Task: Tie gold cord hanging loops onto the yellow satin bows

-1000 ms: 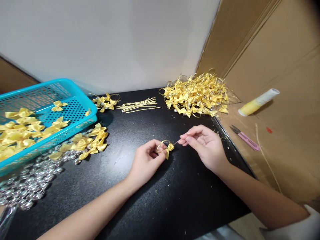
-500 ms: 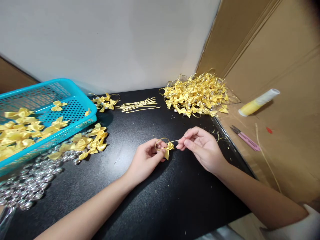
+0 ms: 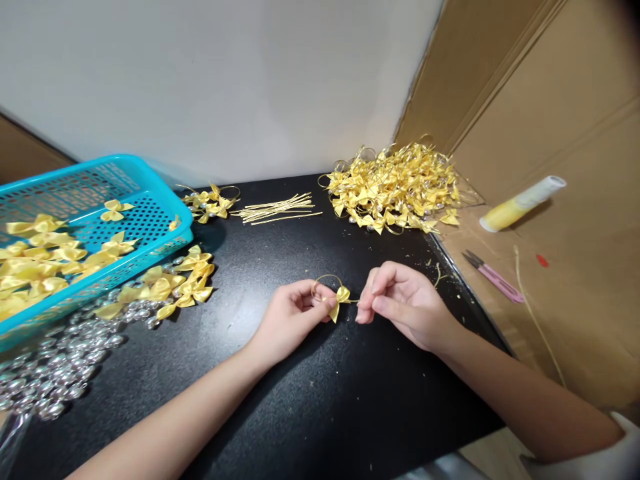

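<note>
Between the thumb and fingers of my left hand [image 3: 295, 317] is a yellow ribbon bow [image 3: 341, 300], pinched at its left side. A thin gold cord [image 3: 327, 277] curves up from it in a loop, and a short end sticks out to the right. That end reaches the curled fingertips of my right hand [image 3: 405, 303], which is closed just to the right of the bow; the exact grip is hidden behind the fingers. Both hands are a little above the black tabletop [image 3: 300, 413]. Any bead on this bow is hidden.
At left stands a turquoise basket [image 3: 173, 207] of bows, with silver beads [image 3: 65, 373] and loose bows [image 3: 195, 287] beside it. Cut gold cords [image 3: 275, 209] and a heap of looped bows [image 3: 395, 190] lie at the back. Pink-handled snips [image 3: 495, 277] and a tube [image 3: 523, 203] are right.
The cord end between my hands now shows shorter and lower, below the bow's upper loop. The bow has turned slightly upright, and my right fingers have shifted slightly down.
</note>
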Demonstrator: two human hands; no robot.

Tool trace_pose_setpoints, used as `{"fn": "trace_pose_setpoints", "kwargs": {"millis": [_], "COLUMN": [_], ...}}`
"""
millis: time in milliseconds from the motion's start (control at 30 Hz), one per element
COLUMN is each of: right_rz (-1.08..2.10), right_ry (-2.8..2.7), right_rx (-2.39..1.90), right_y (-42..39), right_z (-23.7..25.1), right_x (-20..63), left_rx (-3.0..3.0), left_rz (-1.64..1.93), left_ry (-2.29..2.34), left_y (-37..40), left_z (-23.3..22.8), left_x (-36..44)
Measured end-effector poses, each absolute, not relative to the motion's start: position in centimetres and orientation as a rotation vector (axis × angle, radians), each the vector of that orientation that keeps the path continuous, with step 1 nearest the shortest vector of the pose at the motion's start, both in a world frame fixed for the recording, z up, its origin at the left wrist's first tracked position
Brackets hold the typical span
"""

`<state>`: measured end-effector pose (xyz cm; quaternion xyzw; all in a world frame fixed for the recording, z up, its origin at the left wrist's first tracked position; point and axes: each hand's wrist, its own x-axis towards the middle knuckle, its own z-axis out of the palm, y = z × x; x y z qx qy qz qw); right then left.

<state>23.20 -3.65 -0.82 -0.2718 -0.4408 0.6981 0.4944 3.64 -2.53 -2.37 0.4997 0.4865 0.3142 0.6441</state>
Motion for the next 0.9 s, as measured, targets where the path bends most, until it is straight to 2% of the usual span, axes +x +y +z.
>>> {"fn": "trace_pose_setpoints", "kwargs": {"millis": [233, 900], "right_rz": [1.761, 1.47], "right_ry": [-1.102, -1.148], "right_rx": [-0.613, -0.701], "right_y": [-3.9, -3.1], "right_z": [-0.4, -0.5], "right_x": [23.3, 24.2], "left_rx": [1.122, 1.228], "left_rz": [0.761, 0.789], "left_ry": [1.109, 1.216], "left_y": [-2.7, -2.9], "left_z": [-2.2, -3.0], "left_x": [4.0, 4.0]}}
